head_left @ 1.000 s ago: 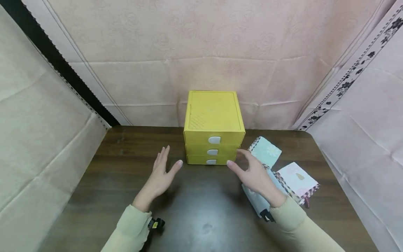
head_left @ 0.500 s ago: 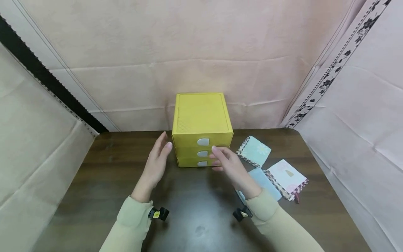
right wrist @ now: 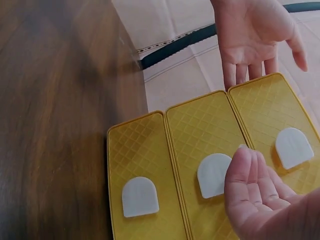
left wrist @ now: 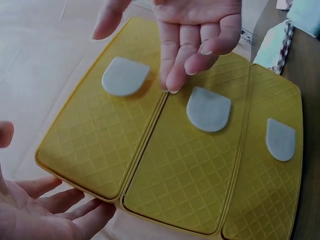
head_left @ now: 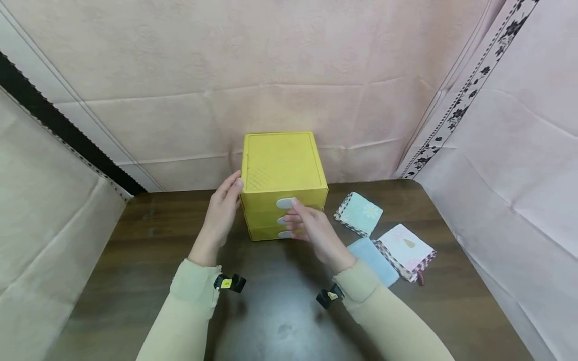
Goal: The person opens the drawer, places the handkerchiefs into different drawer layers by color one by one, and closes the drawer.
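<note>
A yellow box with three drawers (head_left: pixel 282 163) stands at the back of the table, all drawers pushed in. Each drawer front bears a pale handle, the top one (left wrist: pixel 124 76) being farthest left in the left wrist view. My left hand (head_left: pixel 219 215) lies along the box's left side, fingers (left wrist: pixel 62 200) loosely extended against it. In front of the drawers is my right hand (head_left: pixel 318 235), its thumb beside the top handle. Its fingertips (right wrist: pixel 245 150) are between the top and middle handles (right wrist: pixel 214 175), loosely bent around nothing.
To the right of the box lie folded cloths: a mint one (head_left: pixel 359 213), a white one (head_left: pixel 408 248) with checked trim and a blue one (head_left: pixel 374 260). The brown wooden table (head_left: pixel 280 311) is bordered by pale fabric walls (head_left: pixel 180 120).
My right hand has moved left from the box's right corner to the drawer handles. My left hand has moved forward to the box's side. The whole head view has shifted slightly.
</note>
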The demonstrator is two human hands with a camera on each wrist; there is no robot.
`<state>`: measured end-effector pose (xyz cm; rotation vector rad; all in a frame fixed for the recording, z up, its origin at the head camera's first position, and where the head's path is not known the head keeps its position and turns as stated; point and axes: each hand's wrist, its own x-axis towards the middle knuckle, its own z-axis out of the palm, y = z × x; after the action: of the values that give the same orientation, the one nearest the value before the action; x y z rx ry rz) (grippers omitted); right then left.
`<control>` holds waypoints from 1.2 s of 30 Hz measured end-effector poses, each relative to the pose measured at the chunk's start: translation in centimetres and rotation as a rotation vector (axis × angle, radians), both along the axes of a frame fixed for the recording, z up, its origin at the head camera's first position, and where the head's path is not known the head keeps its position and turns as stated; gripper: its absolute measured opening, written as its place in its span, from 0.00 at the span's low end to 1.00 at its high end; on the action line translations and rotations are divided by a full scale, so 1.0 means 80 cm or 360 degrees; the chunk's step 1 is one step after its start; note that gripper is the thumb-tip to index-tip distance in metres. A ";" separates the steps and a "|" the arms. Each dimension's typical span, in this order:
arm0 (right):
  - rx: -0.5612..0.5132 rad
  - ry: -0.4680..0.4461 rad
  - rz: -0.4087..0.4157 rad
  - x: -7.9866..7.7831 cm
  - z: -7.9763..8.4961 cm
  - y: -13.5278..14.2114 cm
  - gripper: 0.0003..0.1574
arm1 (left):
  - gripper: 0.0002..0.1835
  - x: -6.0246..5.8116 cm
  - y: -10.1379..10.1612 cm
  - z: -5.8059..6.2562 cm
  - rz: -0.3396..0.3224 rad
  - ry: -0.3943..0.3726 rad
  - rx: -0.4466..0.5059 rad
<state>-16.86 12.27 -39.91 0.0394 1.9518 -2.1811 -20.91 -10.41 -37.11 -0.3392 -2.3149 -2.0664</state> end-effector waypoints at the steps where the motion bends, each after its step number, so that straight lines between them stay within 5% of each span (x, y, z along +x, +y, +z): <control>1: -0.0012 -0.0007 -0.0007 -0.002 0.001 -0.002 0.49 | 0.34 -0.003 -0.001 0.000 0.0009 -0.0019 0.0019; 8: -0.0086 -0.0099 -0.0110 -0.006 0.002 -0.013 0.44 | 0.28 -0.014 -0.004 -0.005 0.0089 -0.0151 0.0063; 13: -0.0170 -0.0133 -0.0170 -0.006 0.002 -0.019 0.42 | 0.26 -0.017 -0.003 -0.013 0.0123 -0.0139 0.0189; 23: -0.0568 -0.0252 -0.0156 -0.010 0.003 -0.023 0.37 | 0.26 -0.024 0.003 -0.012 0.0128 -0.0191 0.0261; 36: -0.0427 -0.0276 -0.0173 0.005 0.005 -0.027 0.33 | 0.30 -0.024 -0.001 -0.012 0.0028 -0.0280 0.0282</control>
<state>-16.49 10.13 -39.54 0.2874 1.5875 -2.4000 -22.85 -10.51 -38.07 -0.1368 -2.1896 -2.3586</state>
